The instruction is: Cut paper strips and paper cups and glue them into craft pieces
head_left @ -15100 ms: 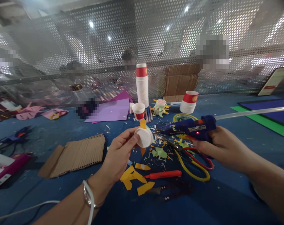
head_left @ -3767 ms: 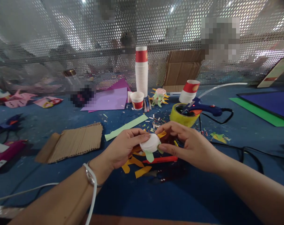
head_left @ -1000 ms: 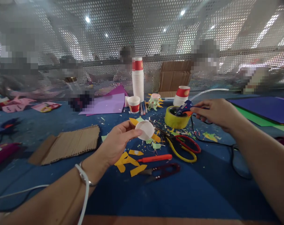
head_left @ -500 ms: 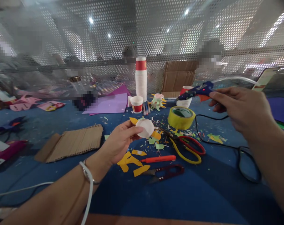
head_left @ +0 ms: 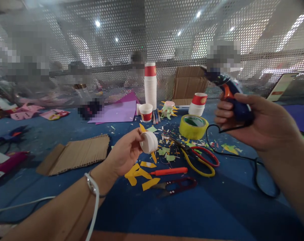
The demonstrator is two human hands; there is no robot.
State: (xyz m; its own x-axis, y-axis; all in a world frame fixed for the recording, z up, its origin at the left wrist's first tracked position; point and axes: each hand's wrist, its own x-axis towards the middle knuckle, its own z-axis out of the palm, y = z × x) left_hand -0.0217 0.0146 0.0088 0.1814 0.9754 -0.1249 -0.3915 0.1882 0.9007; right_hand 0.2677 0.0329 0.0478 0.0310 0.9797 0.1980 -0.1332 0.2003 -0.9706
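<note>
My left hand [head_left: 128, 152] pinches a small white paper cup [head_left: 148, 142] above the table, its round base turned towards me. Yellow paper strips [head_left: 153, 157] stick out from the cup on two sides. Over on the right, my right hand [head_left: 257, 120] is wrapped around the handle of a dark blue hot glue gun [head_left: 229, 88] with an orange trigger. The gun's nozzle points up and to the left, apart from the cup. Below the left hand lie cut yellow paper pieces [head_left: 137, 172], a red marker [head_left: 169, 171] and dark thread snips [head_left: 178, 186].
Red-and-yellow-handled scissors [head_left: 199, 160] lie among paper scraps beside a yellow tape roll [head_left: 193, 127]. Farther back stand a tall cup stack [head_left: 150, 88] and a decorated cup [head_left: 169, 107]. Corrugated cardboard [head_left: 79, 154] lies left. The gun's black cord [head_left: 242, 155] trails across the right side.
My left hand has turned the cup, so its side now shows along with its base. My right hand has tilted the glue gun from nearly level to nozzle-up.
</note>
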